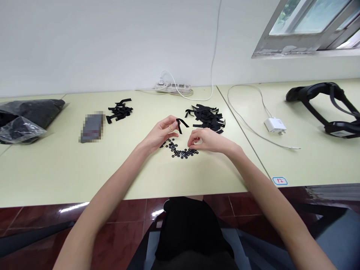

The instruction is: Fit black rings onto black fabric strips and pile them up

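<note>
My left hand (164,132) pinches a black fabric strip (182,123) between thumb and fingers, its two ends sticking out to the right. Below the hands lies a scatter of small dark ring-shaped discs (182,153). At the right end of these discs is my right hand (206,140), thumb and fingertips closed together low over them; whether a disc is between them is too small to make out. Just behind the right hand lies a larger heap of black strips (209,118). Farther left is a smaller heap of similar strips (120,111).
A blurred-out grey rectangular object (92,128) and a black plastic bag (33,116) lie to the left. A power strip (173,87) sits against the wall. On the right are a white charger (275,125) with its cable and a black headset (323,108).
</note>
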`<action>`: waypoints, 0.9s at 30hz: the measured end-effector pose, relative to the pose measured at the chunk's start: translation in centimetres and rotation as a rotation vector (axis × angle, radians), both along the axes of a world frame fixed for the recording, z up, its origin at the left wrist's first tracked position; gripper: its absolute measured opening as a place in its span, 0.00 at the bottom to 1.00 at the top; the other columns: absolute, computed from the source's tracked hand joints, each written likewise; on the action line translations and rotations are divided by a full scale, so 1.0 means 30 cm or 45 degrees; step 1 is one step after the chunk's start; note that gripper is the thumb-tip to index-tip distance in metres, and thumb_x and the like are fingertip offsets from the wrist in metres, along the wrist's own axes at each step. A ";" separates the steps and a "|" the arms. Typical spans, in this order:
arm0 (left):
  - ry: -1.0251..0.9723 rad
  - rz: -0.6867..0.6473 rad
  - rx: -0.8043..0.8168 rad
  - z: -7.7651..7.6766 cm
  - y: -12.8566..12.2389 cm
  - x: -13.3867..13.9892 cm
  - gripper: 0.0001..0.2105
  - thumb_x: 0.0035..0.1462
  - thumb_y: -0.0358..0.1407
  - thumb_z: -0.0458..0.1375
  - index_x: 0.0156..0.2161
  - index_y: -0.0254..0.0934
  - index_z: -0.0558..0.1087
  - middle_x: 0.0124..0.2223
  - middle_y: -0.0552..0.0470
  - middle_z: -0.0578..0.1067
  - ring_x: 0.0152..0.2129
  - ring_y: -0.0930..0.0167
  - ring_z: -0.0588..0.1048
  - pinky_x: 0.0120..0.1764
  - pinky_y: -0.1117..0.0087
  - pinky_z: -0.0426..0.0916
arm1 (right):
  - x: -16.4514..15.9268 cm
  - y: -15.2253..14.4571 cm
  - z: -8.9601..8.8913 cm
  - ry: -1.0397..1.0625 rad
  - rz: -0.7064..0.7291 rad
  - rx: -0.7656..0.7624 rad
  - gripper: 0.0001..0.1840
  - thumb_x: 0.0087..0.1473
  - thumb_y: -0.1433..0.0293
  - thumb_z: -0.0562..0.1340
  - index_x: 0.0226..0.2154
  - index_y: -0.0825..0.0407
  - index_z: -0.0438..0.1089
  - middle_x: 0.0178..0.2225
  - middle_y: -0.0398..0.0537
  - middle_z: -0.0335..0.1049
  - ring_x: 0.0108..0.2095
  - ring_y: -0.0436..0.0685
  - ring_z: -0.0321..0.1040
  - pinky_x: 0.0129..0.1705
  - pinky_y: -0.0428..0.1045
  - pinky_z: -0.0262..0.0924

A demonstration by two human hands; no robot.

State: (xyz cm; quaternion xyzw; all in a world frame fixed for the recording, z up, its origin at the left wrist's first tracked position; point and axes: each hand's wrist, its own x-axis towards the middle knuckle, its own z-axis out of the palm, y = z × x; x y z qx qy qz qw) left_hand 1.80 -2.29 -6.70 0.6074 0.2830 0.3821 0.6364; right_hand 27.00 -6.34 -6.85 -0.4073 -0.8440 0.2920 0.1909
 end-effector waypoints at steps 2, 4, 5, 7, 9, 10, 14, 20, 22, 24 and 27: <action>-0.014 -0.013 -0.024 -0.003 -0.003 0.006 0.21 0.56 0.57 0.75 0.38 0.43 0.77 0.40 0.51 0.76 0.39 0.70 0.76 0.42 0.67 0.78 | -0.008 -0.003 -0.008 -0.017 -0.004 0.008 0.05 0.60 0.70 0.68 0.33 0.47 0.82 0.37 0.48 0.80 0.39 0.60 0.75 0.41 0.55 0.65; -0.013 -0.018 -0.026 -0.008 -0.004 0.012 0.23 0.54 0.59 0.76 0.37 0.43 0.77 0.42 0.50 0.76 0.39 0.68 0.77 0.41 0.66 0.79 | -0.015 -0.008 -0.014 -0.035 -0.005 0.003 0.05 0.62 0.69 0.67 0.34 0.47 0.81 0.38 0.48 0.79 0.40 0.60 0.74 0.42 0.55 0.66; -0.012 -0.024 -0.023 -0.010 -0.004 0.013 0.24 0.53 0.59 0.76 0.37 0.43 0.76 0.43 0.49 0.76 0.40 0.68 0.77 0.41 0.66 0.79 | -0.017 -0.011 -0.016 -0.040 -0.003 0.002 0.06 0.63 0.69 0.66 0.35 0.47 0.80 0.38 0.49 0.79 0.41 0.61 0.74 0.43 0.55 0.66; -0.014 -0.039 -0.018 -0.016 -0.003 0.014 0.24 0.54 0.59 0.75 0.38 0.43 0.76 0.43 0.49 0.77 0.40 0.67 0.77 0.41 0.65 0.79 | -0.020 -0.018 -0.011 -0.023 -0.015 0.004 0.07 0.65 0.67 0.65 0.34 0.48 0.78 0.39 0.50 0.79 0.43 0.61 0.74 0.44 0.56 0.67; -0.014 -0.042 -0.007 -0.021 -0.002 0.014 0.24 0.56 0.59 0.74 0.39 0.43 0.74 0.43 0.50 0.76 0.41 0.68 0.78 0.42 0.65 0.78 | -0.023 -0.025 0.002 0.037 -0.067 -0.011 0.08 0.67 0.65 0.64 0.35 0.48 0.76 0.39 0.50 0.79 0.42 0.61 0.75 0.43 0.56 0.67; -0.011 -0.037 0.000 -0.023 -0.002 0.013 0.23 0.57 0.59 0.74 0.39 0.43 0.74 0.44 0.50 0.76 0.42 0.68 0.78 0.42 0.65 0.78 | -0.026 -0.028 0.012 0.088 -0.101 -0.022 0.08 0.68 0.64 0.63 0.37 0.48 0.76 0.39 0.50 0.80 0.40 0.61 0.75 0.42 0.56 0.67; -0.010 -0.031 0.005 -0.024 -0.005 0.015 0.23 0.58 0.58 0.73 0.39 0.43 0.73 0.43 0.51 0.76 0.42 0.68 0.79 0.43 0.65 0.78 | -0.050 -0.045 0.055 0.487 -0.214 -0.020 0.11 0.68 0.57 0.67 0.41 0.47 0.74 0.38 0.47 0.82 0.39 0.60 0.79 0.45 0.57 0.73; 0.000 0.036 -0.024 -0.019 -0.009 0.023 0.22 0.60 0.58 0.72 0.39 0.42 0.73 0.40 0.52 0.75 0.37 0.70 0.76 0.44 0.66 0.77 | -0.067 -0.081 0.094 0.883 -0.225 -0.060 0.14 0.62 0.54 0.74 0.40 0.46 0.80 0.41 0.47 0.82 0.41 0.59 0.81 0.53 0.60 0.78; 0.026 0.104 -0.023 -0.020 -0.006 0.022 0.21 0.61 0.57 0.71 0.39 0.42 0.73 0.40 0.52 0.75 0.37 0.71 0.76 0.44 0.67 0.76 | -0.063 -0.086 0.097 0.880 -0.172 -0.136 0.14 0.62 0.54 0.74 0.41 0.46 0.82 0.41 0.48 0.83 0.41 0.60 0.82 0.53 0.60 0.79; 0.057 0.149 -0.022 -0.022 -0.002 0.020 0.20 0.61 0.56 0.71 0.39 0.42 0.74 0.39 0.53 0.76 0.37 0.71 0.76 0.43 0.67 0.76 | -0.063 -0.085 0.093 0.868 -0.180 -0.137 0.13 0.62 0.54 0.74 0.42 0.46 0.83 0.41 0.48 0.83 0.41 0.60 0.82 0.52 0.60 0.80; 0.071 0.141 -0.006 -0.022 -0.002 0.021 0.20 0.61 0.55 0.71 0.39 0.42 0.74 0.40 0.52 0.76 0.39 0.70 0.77 0.42 0.68 0.76 | -0.076 -0.075 0.077 0.875 -0.349 0.020 0.11 0.62 0.58 0.74 0.42 0.46 0.83 0.42 0.48 0.84 0.44 0.60 0.83 0.55 0.61 0.79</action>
